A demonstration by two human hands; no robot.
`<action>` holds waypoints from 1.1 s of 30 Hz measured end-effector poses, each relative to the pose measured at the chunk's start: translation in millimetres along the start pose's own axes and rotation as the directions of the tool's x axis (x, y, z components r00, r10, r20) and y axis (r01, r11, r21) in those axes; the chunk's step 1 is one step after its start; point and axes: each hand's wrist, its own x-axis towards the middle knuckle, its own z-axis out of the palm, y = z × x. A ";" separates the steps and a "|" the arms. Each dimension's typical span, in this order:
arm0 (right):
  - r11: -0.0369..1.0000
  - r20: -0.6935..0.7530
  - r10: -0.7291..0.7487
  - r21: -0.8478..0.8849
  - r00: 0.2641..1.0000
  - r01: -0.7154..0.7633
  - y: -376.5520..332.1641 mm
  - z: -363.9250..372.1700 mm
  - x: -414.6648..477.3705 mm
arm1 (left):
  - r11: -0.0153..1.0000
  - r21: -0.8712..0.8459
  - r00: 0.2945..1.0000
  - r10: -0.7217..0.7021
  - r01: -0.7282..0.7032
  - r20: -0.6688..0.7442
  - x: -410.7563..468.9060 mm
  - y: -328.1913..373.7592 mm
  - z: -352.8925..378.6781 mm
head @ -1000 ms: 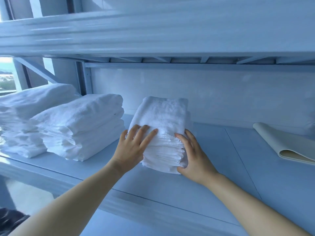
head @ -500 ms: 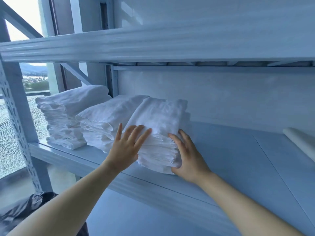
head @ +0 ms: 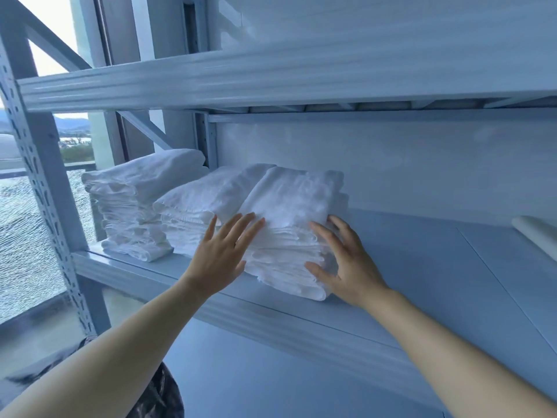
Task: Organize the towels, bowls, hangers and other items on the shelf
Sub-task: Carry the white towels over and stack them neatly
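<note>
Since the coming move depends on where the nearest stack stands between the two palms, start with what carries it: a pale blue-grey metal shelving unit (head: 45, 176) whose lower shelf board (head: 422, 267) runs from the window side on the left to the right edge of view. At its left end a row of linen stands. The far-left stack of folded white towels (head: 141, 203), the tallest, is by the upright. A middle stack (head: 199, 215) is just beside it. The right-hand stack (head: 295, 212) stands against the middle one, its top overlapping the neighbour's in this view, so I cannot tell whether there is a gap lower down. Its long axis runs from the shelf's front lip back toward the wall, with the folded edges facing the person.

That stack lies directly ahead of both hands and between them. The left hand (head: 220, 254) lies flat against its front-left face, fingers straight and spread, gripping nothing. The right hand (head: 346, 263) cups the free right side, with its fingers spread along the flank and its thumb low on the front, pressing rather than pinching. Both hands touch the stack, but only the right has bare shelf beside it. Any nudge toward the neighbours would therefore, I judge, come from that hand, with the left steadying the front. Well apart to the right, a pale rolled sheet (head: 539, 236) lies on the board.
</note>
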 end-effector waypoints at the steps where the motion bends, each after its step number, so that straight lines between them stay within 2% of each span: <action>1: 1.000 0.007 0.022 0.001 1.000 -0.022 -1.7 -1.2 1.9 | 1.000 0.003 1.000 -0.012 0.012 -0.004 -1.7 -2.7 -1.1; 6: 0.993 0.024 0.106 0.056 0.994 -0.107 -7.2 -2.4 10.1 | 0.995 0.016 0.995 -0.096 0.096 0.017 -7.1 -19.9 -6.7; 12: 0.965 0.160 0.194 0.146 0.968 -0.218 -3.5 4.4 10.6 | 0.967 -0.034 0.962 -0.247 0.252 0.121 -2.9 -36.4 -5.3; 19: 0.958 0.209 0.172 0.191 0.963 -0.213 3.6 5.6 15.0 | 0.956 -0.062 0.941 -0.271 0.288 0.201 0.5 -25.4 11.3; 26: 0.959 0.194 0.128 0.227 0.973 -0.172 14.0 8.8 17.6 | 0.958 -0.048 0.954 -0.274 0.281 0.121 8.6 -22.2 19.9; 33: 0.954 0.178 0.111 0.257 0.978 -0.155 20.5 13.1 21.3 | 0.943 0.076 0.931 -0.332 0.324 0.154 13.3 -18.7 17.0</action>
